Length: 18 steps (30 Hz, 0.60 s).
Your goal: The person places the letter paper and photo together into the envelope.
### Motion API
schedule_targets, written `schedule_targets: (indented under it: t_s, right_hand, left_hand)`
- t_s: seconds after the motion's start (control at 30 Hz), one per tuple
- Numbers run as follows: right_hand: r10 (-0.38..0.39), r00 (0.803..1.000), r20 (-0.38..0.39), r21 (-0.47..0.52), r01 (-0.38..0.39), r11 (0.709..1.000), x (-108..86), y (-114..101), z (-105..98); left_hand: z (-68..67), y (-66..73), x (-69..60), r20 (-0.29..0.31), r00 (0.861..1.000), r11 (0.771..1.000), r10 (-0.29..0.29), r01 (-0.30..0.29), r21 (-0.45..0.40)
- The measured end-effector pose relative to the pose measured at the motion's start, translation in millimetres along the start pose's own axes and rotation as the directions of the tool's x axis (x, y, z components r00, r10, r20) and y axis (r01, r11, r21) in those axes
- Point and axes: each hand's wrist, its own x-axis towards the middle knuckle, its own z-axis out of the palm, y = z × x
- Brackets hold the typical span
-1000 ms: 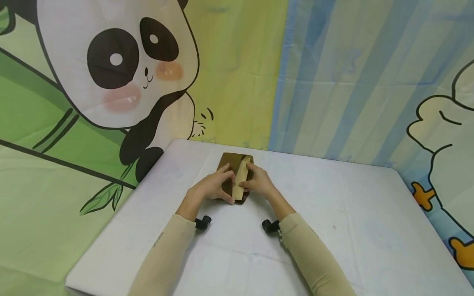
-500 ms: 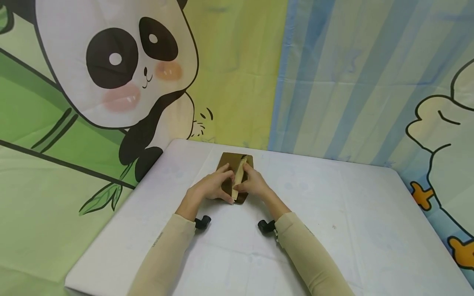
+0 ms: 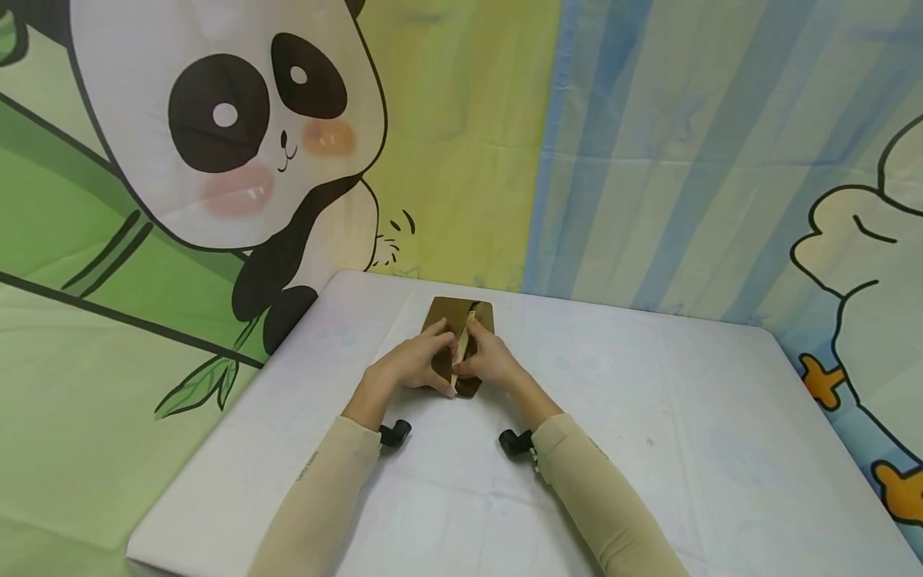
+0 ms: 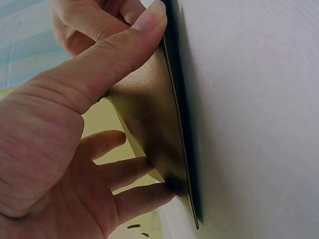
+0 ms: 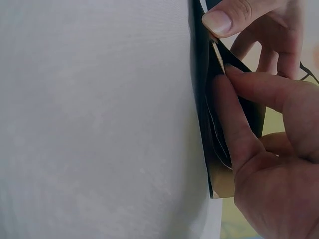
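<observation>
A flat brown case (image 3: 449,308) lies near the table's far edge, its outside smooth and bronze-brown in the left wrist view. My left hand (image 3: 407,365) holds its left side, thumb at the near end and fingers spread along the case. With thumb and finger, my right hand (image 3: 495,358) pinches a narrow pale flap (image 3: 464,340) that stands along the case, seen almost edge-on. The right wrist view shows a dark interior (image 5: 251,112) beside these fingers. What kind of case it is cannot be made out.
A white-covered table (image 3: 649,433) spreads around the case. Behind it hangs a printed cloth (image 3: 613,160) with a panda and blue stripes. A small black device (image 3: 395,434) sits at my left wrist, another (image 3: 514,442) at my right.
My right hand has moved left with the pale flap, which has tilted from showing its broad face to nearly edge-on. The left hand has stayed in place.
</observation>
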Motion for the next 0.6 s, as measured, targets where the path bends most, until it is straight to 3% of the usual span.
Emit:
schedule_targets:
  t_s: [0.17,0.6]
  right_hand:
    - [-0.007,1.0,0.027,0.014,0.007,1.0,0.7,-1.6,2.5]
    - [-0.001,1.0,0.02,-0.062,0.003,0.998,0.7,-5.9,6.5]
  left_hand:
    - [0.1,-0.6,0.0,0.003,1.0,1.0,-0.002,0.002,0.002]
    - [-0.2,-1.0,0.4,0.01,1.0,1.0,0.006,-0.006,0.001]
